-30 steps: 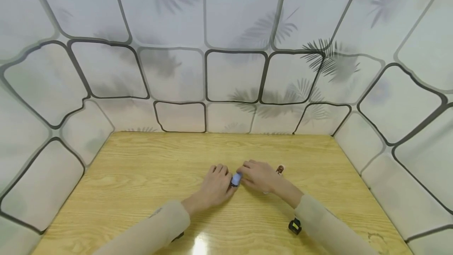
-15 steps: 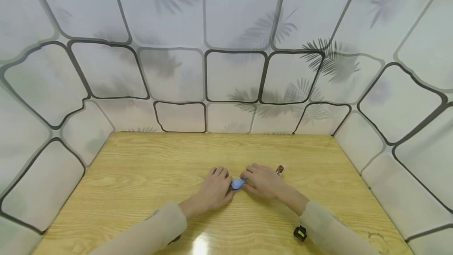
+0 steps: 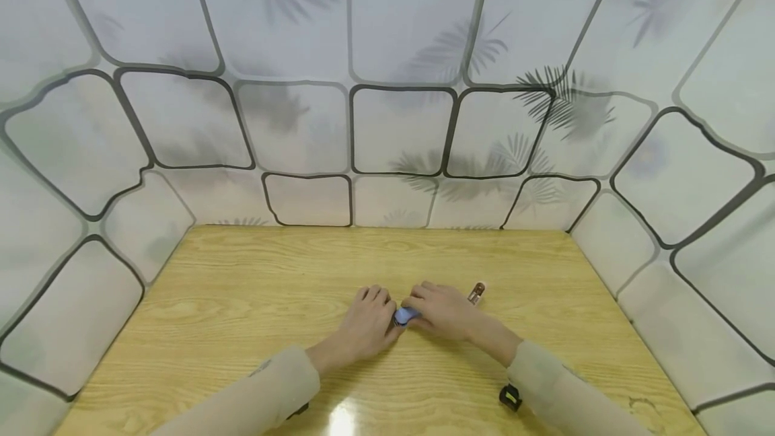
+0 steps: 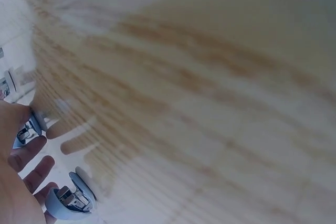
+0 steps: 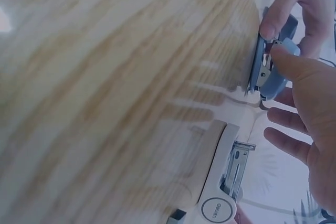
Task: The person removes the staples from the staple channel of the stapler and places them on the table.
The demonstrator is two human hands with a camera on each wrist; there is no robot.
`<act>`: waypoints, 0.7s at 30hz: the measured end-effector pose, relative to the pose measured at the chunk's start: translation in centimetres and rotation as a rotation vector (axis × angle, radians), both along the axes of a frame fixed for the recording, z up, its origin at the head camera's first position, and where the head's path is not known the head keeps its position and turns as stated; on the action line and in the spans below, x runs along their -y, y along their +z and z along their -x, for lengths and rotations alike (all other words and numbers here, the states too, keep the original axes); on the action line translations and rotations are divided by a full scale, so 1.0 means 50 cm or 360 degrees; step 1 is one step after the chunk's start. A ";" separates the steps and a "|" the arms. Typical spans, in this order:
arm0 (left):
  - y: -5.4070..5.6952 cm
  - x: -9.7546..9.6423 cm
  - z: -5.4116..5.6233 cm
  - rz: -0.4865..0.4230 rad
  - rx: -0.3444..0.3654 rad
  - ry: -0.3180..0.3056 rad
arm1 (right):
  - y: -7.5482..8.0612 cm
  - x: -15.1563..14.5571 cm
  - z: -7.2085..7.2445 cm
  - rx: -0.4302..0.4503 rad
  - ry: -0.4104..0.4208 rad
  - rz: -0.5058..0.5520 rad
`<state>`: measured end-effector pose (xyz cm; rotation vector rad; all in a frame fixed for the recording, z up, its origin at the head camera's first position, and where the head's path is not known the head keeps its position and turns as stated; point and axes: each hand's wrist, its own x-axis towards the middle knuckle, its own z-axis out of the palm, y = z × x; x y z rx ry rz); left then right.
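Stapler, blue, one. Head view: at 6 o'clock of centre, above a wood-grain table, between two hands; left hand at its 9 o'clock, right hand at its 3 o'clock, each gripping one end. Brown item at the right hand's 2 o'clock, near it. Black box at the right sleeve, yellow patch, no legible writing. Left wrist view: blue body held by thumb and fingers, 8 to 9 o'clock; pale stapler, parted, just beside the fingertips at 7 o'clock; no label readable. Right wrist view: blue stapler between 2 and 3 o'clock, its halves apart, pinched by both hands, the right's other fingers loosely spread. White stapler at 5 o'clock, round badge on its end, lettering seemingly beginning "del", remainder uncertain. Status, by judgement: handling mid-way; halves parted, closing and release outstanding. Whether staples are inside: cannot tell.
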<state>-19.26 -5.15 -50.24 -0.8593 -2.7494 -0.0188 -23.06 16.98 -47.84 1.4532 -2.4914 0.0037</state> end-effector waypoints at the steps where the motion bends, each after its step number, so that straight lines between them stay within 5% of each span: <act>1: 0.001 0.000 0.000 0.0005 -0.0001 0.0002 | 0.000 0.002 0.000 -0.0009 0.0012 0.0000; 11: 0.004 -0.003 -0.005 0.0020 -0.0072 0.0011 | -0.005 0.008 0.008 -0.0169 0.0055 -0.0092; 21: -0.005 -0.006 -0.007 -0.0040 -0.0105 0.0014 | -0.005 0.005 0.012 -0.0096 0.0022 -0.0089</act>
